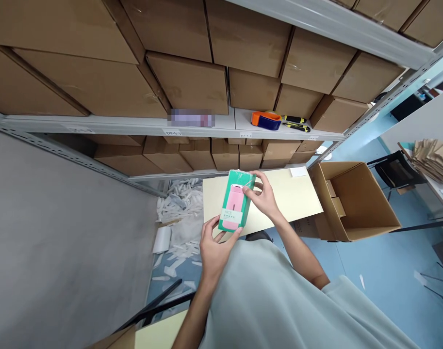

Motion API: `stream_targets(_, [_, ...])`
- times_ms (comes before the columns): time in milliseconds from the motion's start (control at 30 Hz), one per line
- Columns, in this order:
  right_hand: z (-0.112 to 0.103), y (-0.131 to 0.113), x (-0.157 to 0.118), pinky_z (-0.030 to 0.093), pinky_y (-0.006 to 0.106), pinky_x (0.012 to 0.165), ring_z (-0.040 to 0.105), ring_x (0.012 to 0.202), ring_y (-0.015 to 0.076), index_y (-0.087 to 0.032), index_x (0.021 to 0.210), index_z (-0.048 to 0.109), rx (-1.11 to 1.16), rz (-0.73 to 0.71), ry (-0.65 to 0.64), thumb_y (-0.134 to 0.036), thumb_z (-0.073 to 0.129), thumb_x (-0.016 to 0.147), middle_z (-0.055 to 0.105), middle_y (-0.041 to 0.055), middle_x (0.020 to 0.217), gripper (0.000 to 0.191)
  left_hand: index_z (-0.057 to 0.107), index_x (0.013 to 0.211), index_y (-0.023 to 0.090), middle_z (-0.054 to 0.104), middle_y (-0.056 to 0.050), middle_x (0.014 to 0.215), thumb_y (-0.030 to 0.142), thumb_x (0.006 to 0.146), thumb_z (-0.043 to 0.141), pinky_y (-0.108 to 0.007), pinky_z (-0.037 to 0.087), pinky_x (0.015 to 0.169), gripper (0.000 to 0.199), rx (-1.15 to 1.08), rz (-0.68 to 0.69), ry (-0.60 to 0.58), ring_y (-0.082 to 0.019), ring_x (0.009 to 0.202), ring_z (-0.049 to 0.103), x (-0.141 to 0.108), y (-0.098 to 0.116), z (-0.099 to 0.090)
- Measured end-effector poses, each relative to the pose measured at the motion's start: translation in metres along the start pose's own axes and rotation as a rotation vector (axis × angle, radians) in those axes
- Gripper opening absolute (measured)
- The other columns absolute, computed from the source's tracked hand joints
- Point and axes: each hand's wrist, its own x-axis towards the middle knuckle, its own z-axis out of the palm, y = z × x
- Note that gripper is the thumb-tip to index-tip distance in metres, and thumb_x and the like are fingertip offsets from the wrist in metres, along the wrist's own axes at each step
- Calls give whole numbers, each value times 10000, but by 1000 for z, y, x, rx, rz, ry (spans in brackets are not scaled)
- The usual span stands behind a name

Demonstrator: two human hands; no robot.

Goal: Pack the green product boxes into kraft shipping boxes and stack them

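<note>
One green rectangular carton (237, 200), pink print, two-handed.
Left hand (215, 247) clamped on lower end, right hand (266, 198) on upper edge; cream rectangular surface (292, 198) beneath right.

past my right hand (266, 198): free air over board (290, 198) to open carton (370, 196) | ahead: shelf edge (206, 132) blocks me

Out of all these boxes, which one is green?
The green box held between the left hand and right hand; the shelved cardboard boxes and the open carton are brown.
</note>
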Motion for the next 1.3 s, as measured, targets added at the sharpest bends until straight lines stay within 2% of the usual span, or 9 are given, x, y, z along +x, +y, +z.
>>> stream_targets(133, [-7,6,6,687,351,865,757,1095,225,-312,1317,585,85,-8,19,-463,846,870,644,82,1458,540,740,1218,209,739,-144,1396,473,800,952,-497,637,1146,537,-331,-280,-31,-353,1417,677,6,-5,-12])
stream_targets(300, [-3,10,0,690,369,936,753,1130,224,-309,1290,562,136,-50,19,-483,863,859,649,85,1456,554,725,1085,168,824,-157,1174,306,1022,702,-482,678,1078,153,-568,-747,-112,-283,1124,822,20,-4,-23])
stream_targets(500, [10,-6,-31,623,482,1158,633,1490,300,-315,1334,596,-140,-339,-60,-366,803,931,511,142,1676,456,715,1236,132,833,-173,1100,336,1121,540,-427,698,970,292,-650,-904,-184,-267,994,842,39,0,-22])
stream_targets(600, [7,-7,-52,573,580,1233,525,1616,343,-333,1313,637,-300,-646,-133,-250,817,895,498,136,1711,463,740,1270,134,844,-160,1054,387,1127,512,-393,691,905,370,-710,-891,-219,-270,940,836,50,-1,-16])
stream_targets(700, [-1,3,-74,620,604,1189,593,1565,366,-346,1213,703,-387,-808,-237,-276,887,848,558,104,1678,414,781,1231,158,855,-116,986,435,1092,563,-376,677,848,379,-731,-838,-261,-276,883,828,62,1,-12])
stream_targets(867, [-6,17,-100,676,662,1113,763,1346,382,-370,971,784,-378,-526,-413,-368,920,856,809,45,1236,178,798,1126,163,854,-115,945,676,971,666,-502,662,953,552,-601,-729,-340,-369,980,832,76,6,-10])
stream_targets(967, [-4,8,-100,665,696,1109,757,1352,409,-400,918,784,-368,-387,-457,-414,912,864,821,35,1188,139,785,1093,178,855,-126,958,754,935,646,-546,652,998,614,-507,-668,-325,-396,1050,823,76,3,-5])
stream_targets(1133, [-5,-27,-63,587,748,1173,561,1570,455,-369,1114,736,-379,-291,-170,-495,921,851,703,100,1520,345,783,1034,195,863,-118,1073,552,891,675,-504,656,1036,399,-464,-524,-168,-332,1036,824,66,-4,-6])
stream_targets(1300, [-16,-35,7,694,494,984,639,1437,361,-318,1299,621,-175,-120,157,-567,759,972,664,122,1524,434,846,988,158,853,-147,981,504,771,857,-521,650,1048,409,-224,-390,-268,-375,987,829,52,11,-24])
